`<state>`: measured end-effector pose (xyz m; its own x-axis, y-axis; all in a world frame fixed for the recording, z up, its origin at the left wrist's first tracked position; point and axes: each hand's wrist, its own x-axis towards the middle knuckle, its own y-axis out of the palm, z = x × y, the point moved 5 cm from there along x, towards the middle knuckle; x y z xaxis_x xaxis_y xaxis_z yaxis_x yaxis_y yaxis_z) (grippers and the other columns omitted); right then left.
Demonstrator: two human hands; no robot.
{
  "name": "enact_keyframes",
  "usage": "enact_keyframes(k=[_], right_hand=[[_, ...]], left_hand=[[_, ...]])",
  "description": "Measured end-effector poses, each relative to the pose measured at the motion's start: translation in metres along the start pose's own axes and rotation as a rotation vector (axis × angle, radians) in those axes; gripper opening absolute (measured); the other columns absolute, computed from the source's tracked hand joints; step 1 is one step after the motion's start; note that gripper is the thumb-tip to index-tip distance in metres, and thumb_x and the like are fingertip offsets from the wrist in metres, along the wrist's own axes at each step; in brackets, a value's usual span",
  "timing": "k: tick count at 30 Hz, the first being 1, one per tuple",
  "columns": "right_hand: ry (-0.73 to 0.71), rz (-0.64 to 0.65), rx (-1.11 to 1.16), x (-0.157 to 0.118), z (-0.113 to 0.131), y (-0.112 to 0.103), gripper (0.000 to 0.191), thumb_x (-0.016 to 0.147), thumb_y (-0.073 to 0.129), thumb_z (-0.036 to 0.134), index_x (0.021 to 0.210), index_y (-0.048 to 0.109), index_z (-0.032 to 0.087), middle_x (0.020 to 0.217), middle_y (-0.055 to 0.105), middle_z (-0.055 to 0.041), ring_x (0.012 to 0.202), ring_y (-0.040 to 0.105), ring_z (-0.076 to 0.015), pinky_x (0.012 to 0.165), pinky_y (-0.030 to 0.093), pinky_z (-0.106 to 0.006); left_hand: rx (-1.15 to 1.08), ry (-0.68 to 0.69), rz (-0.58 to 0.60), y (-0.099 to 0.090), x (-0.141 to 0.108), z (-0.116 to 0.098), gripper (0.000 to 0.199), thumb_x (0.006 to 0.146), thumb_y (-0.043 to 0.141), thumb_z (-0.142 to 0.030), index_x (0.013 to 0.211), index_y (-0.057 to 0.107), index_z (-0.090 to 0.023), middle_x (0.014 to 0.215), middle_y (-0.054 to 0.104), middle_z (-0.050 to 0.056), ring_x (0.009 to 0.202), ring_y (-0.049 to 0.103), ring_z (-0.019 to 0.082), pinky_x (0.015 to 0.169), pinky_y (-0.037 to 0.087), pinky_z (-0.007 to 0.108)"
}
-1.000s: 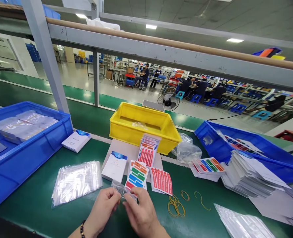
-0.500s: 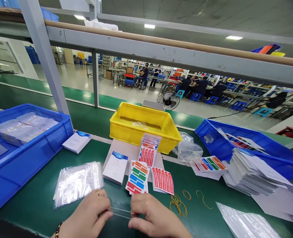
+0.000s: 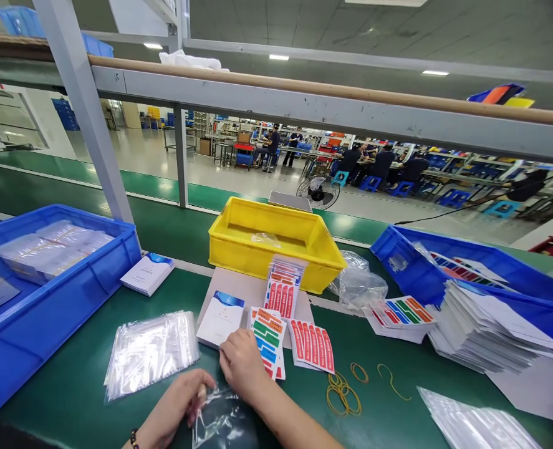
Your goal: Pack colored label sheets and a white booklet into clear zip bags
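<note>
My left hand (image 3: pixel 181 402) is closed on the rim of a clear plastic bag (image 3: pixel 224 423), which hangs down toward the bottom edge of the view. My right hand (image 3: pixel 243 362) reaches over the bag, its fingers bent and pinching at the near right corner of a stack of white booklets (image 3: pixel 221 317) with blue tops; the fingertips are partly hidden. Right of that hand lie sheets of coloured stickers (image 3: pixel 267 340) and red stickers (image 3: pixel 312 344). A pile of clear plastic bags (image 3: pixel 152 350) lies left of the hands.
A yellow bin (image 3: pixel 276 265) stands behind the booklets, with blue bins at left (image 3: pixel 65 293) and right (image 3: pixel 407 268). Rubber bands (image 3: pixel 343 396), a tall stack of white booklets (image 3: pixel 482 333) and more clear bags (image 3: pixel 475 421) lie to the right. A metal frame crosses above the bench.
Both hands held the bag's edge stretched between them. My right hand has let go and moved up to the booklet stack; my left hand keeps the bag, now showing lower down.
</note>
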<state>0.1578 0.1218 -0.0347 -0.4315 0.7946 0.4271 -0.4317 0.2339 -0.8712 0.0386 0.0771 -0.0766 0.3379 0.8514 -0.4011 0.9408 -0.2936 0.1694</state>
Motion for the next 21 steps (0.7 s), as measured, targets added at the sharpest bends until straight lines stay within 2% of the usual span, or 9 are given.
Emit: enact_keyframes(k=[2, 5, 7, 11, 14, 16, 18, 20, 21], right_hand=[[0.010, -0.010, -0.001, -0.002, 0.002, -0.006, 0.008, 0.075, 0.058, 0.018, 0.083, 0.061, 0.018, 0.085, 0.060, -0.0064, 0.081, 0.051, -0.0220, 0.073, 0.038, -0.036], [0.060, 0.019, -0.051, 0.002, -0.002, -0.006, 0.044, 0.069, 0.067, 0.030, 0.109, 0.055, 0.014, 0.106, 0.057, -0.0140, 0.096, 0.047, -0.0290, 0.083, 0.035, -0.044], [0.072, 0.060, -0.077, 0.007, -0.007, -0.001, 0.040, 0.068, 0.067, 0.029, 0.103, 0.057, 0.012, 0.097, 0.058, -0.0137, 0.090, 0.048, -0.0283, 0.080, 0.036, -0.044], [0.042, 0.075, -0.068, 0.009, -0.009, -0.001, 0.003, 0.073, 0.059, 0.019, 0.073, 0.060, 0.016, 0.078, 0.058, -0.0072, 0.078, 0.049, -0.0224, 0.074, 0.036, -0.039], [-0.027, 0.079, -0.024, -0.002, 0.006, -0.016, 0.012, 0.077, 0.053, 0.017, 0.066, 0.059, 0.017, 0.073, 0.057, -0.0045, 0.075, 0.048, -0.0192, 0.071, 0.036, -0.035], [-0.119, 0.098, 0.075, -0.013, 0.018, -0.030, 0.013, 0.078, 0.054, 0.023, 0.067, 0.059, 0.018, 0.073, 0.057, -0.0034, 0.074, 0.049, -0.0183, 0.070, 0.036, -0.034], [-0.175, 0.102, 0.215, -0.023, 0.022, -0.044, 0.011, 0.077, 0.057, 0.030, 0.073, 0.062, 0.020, 0.080, 0.059, -0.0036, 0.077, 0.051, -0.0187, 0.072, 0.038, -0.034], [-0.088, 0.050, 0.298, -0.027, 0.004, -0.056, 0.014, 0.079, 0.055, 0.030, 0.086, 0.063, 0.021, 0.093, 0.061, -0.0058, 0.085, 0.053, -0.0204, 0.077, 0.040, -0.035], [0.024, 0.005, 0.299, -0.027, -0.014, -0.060, 0.017, 0.081, 0.052, 0.028, 0.093, 0.063, 0.021, 0.100, 0.060, -0.0080, 0.091, 0.053, -0.0219, 0.081, 0.040, -0.036]], left_hand=[[-0.160, -0.061, -0.012, -0.001, 0.003, 0.003, 0.064, 0.068, 0.041, -0.076, 0.080, 0.058, -0.015, 0.043, 0.040, -0.009, 0.035, 0.030, 0.005, 0.037, 0.024, 0.017], [-0.249, -0.109, 0.029, 0.004, 0.008, 0.003, 0.064, 0.067, 0.045, -0.075, 0.076, 0.059, -0.013, 0.039, 0.043, -0.008, 0.031, 0.032, 0.004, 0.034, 0.024, 0.015], [-0.274, -0.114, 0.052, 0.007, 0.011, 0.004, 0.063, 0.066, 0.048, -0.074, 0.074, 0.060, -0.013, 0.039, 0.045, -0.007, 0.030, 0.034, 0.003, 0.033, 0.025, 0.014], [-0.373, -0.126, 0.045, 0.004, 0.014, 0.008, 0.065, 0.066, 0.048, -0.075, 0.074, 0.062, -0.011, 0.038, 0.048, -0.005, 0.029, 0.037, 0.004, 0.031, 0.027, 0.013], [-0.489, -0.142, 0.041, 0.000, 0.013, 0.008, 0.071, 0.070, 0.040, -0.076, 0.080, 0.064, -0.010, 0.041, 0.054, 0.000, 0.031, 0.045, 0.008, 0.032, 0.034, 0.016], [-0.567, -0.157, 0.058, -0.001, 0.011, 0.006, 0.070, 0.074, 0.039, -0.072, 0.087, 0.065, -0.009, 0.049, 0.062, 0.005, 0.039, 0.055, 0.014, 0.037, 0.042, 0.021], [-0.621, -0.168, 0.072, -0.001, 0.009, 0.003, 0.054, 0.077, 0.053, -0.058, 0.092, 0.065, -0.008, 0.060, 0.069, 0.008, 0.051, 0.064, 0.019, 0.047, 0.049, 0.026], [-0.629, -0.190, 0.071, -0.001, 0.006, 0.002, 0.037, 0.073, 0.067, -0.038, 0.092, 0.065, -0.007, 0.069, 0.072, 0.010, 0.064, 0.068, 0.023, 0.059, 0.053, 0.030], [-0.621, -0.203, 0.071, 0.000, 0.005, 0.002, 0.032, 0.070, 0.071, -0.031, 0.090, 0.066, -0.007, 0.073, 0.073, 0.011, 0.069, 0.069, 0.024, 0.064, 0.053, 0.031]])
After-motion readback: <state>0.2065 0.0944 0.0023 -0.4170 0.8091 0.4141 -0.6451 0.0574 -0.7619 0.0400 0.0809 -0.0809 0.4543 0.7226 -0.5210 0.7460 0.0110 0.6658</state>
